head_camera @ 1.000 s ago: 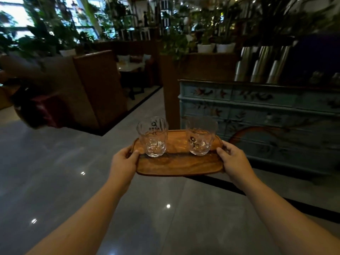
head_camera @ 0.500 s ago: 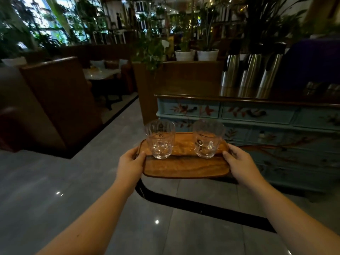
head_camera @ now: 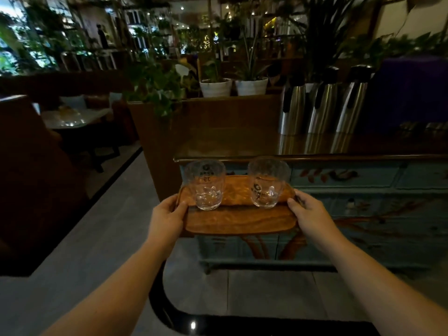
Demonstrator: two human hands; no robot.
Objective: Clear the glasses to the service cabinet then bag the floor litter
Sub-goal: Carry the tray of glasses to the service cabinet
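Note:
I hold a wooden tray (head_camera: pixel 238 220) level in front of me, below the cabinet's top edge. My left hand (head_camera: pixel 166 218) grips its left end and my right hand (head_camera: pixel 309 214) grips its right end. Two clear empty glasses stand upright on it, the left glass (head_camera: pixel 205 185) with printed marks and the right glass (head_camera: pixel 268 182) with a dark logo. Right behind the tray stands the blue painted service cabinet (head_camera: pixel 363 204) with a dark glossy top (head_camera: pixel 242 144).
Three steel thermos jugs (head_camera: pixel 322 103) stand at the back right of the cabinet top. A wooden planter wall (head_camera: pixel 218 117) with white pots rises behind it. A booth with a dining table (head_camera: pixel 72 120) lies to the left. Grey tiled floor (head_camera: pixel 97 238) has a black inlay line.
I have walked closer to the cabinet, which now fills the space right behind the tray. Both hands keep the same grip and the glasses have not shifted.

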